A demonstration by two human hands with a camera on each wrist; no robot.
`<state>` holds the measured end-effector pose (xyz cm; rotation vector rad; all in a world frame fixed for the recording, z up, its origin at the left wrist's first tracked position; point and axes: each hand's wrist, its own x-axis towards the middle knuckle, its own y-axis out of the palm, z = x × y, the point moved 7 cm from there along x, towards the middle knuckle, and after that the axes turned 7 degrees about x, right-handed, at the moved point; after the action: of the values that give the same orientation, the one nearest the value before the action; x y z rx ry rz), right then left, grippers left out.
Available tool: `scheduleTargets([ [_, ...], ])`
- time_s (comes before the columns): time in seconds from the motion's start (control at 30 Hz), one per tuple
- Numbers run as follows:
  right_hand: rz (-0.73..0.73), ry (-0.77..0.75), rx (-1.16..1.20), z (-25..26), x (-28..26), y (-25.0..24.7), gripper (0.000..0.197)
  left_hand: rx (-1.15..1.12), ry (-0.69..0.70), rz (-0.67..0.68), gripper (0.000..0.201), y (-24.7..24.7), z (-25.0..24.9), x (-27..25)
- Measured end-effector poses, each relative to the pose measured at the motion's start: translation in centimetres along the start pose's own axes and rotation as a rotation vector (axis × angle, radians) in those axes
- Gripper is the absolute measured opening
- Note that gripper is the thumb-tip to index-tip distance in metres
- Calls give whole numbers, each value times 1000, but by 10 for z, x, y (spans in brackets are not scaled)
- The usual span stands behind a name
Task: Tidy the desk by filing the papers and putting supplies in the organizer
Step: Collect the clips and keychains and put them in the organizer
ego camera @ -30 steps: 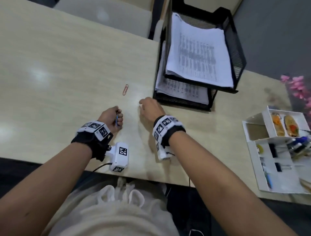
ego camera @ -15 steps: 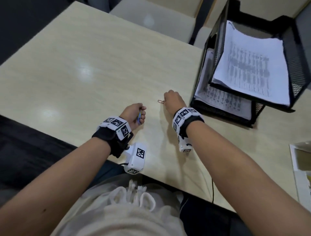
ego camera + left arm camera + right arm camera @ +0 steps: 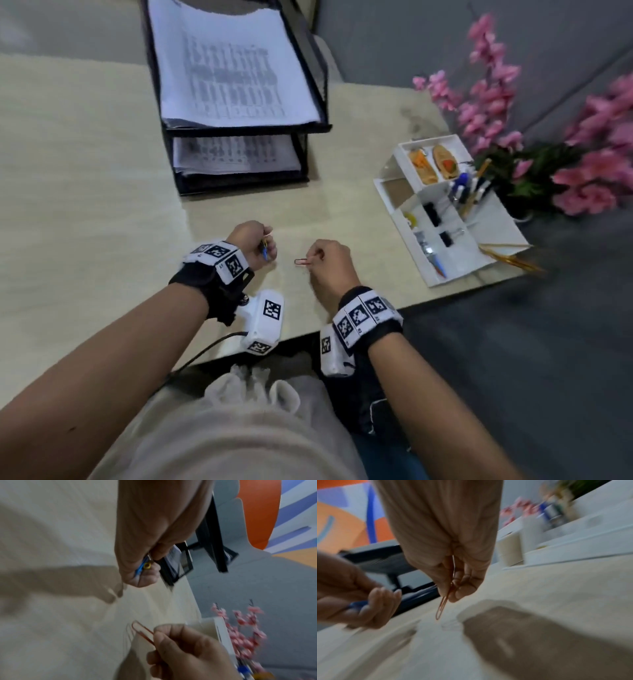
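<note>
My right hand pinches a red paper clip just above the desk; the clip hangs down from thumb and forefinger in the right wrist view. My left hand is curled into a fist round a few blue and yellow clips, a short way left of the right hand. The white desk organizer stands at the right with pens and binder clips in its compartments. The black two-tier paper tray at the back holds printed sheets on both levels.
Pink artificial flowers stand behind the organizer at the far right. A gold pen or similar stick lies by the organizer's near right corner. The desk's front edge runs just below my wrists.
My right hand has picked up the red paper clip from the desk and drawn it back towards me. The left fist keeps its clips. My head has turned right, bringing the organizer into view.
</note>
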<state>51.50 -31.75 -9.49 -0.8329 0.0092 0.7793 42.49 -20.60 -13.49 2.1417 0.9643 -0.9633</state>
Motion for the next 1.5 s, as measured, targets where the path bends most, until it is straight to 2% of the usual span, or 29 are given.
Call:
scheduleTargets([
  [0.17,-297,90,66,-67,-2,-128,25,91,-37,136,32,123,7,0],
  [0.27,-462,136,60,-102,-3,-187,24,161,-19,201,32,192,13,-3],
  [0.4,-497,154,33,-131,-1,-219,22,227,32,249,34,270,22,-7],
  [0.53,-479,145,68,-143,0,-225,22,294,63,241,38,316,36,1],
  [0.63,-460,167,119,-152,-2,-225,22,296,54,197,37,330,46,13],
  [0.8,-456,168,132,-162,-6,-226,22,378,142,193,35,339,43,3],
  [0.9,-569,168,189,-167,-13,-225,18,380,158,192,35,335,37,-3],
  [0.97,-694,234,266,-175,-22,-223,11,422,202,181,33,326,27,-8],
  [1.03,-784,351,377,-184,-31,-221,4,412,353,95,28,310,0,-16],
  [1.07,-812,403,449,-187,-33,-220,10,477,494,-3,24,300,-20,-20],
  [1.1,-827,443,527,-190,-33,-220,17,596,640,-107,23,291,-40,-25],
  [1.17,-843,483,636,-191,-28,-220,33,914,870,-217,40,287,-71,-29],
  [1.2,-851,491,644,-190,-25,-221,39,1098,912,-212,45,289,-78,-25],
  [1.27,-853,518,600,-191,-17,-223,41,1485,948,-202,41,291,-81,-11],
  [1.33,-850,560,553,-191,-12,-222,37,1719,1013,-229,38,287,-81,-6],
  [1.4,-841,569,518,-187,-6,-220,33,1753,1091,-318,36,276,-86,-12],
  [1.5,-796,540,467,-174,9,-215,31,1565,1145,-420,35,245,-94,-23],
])
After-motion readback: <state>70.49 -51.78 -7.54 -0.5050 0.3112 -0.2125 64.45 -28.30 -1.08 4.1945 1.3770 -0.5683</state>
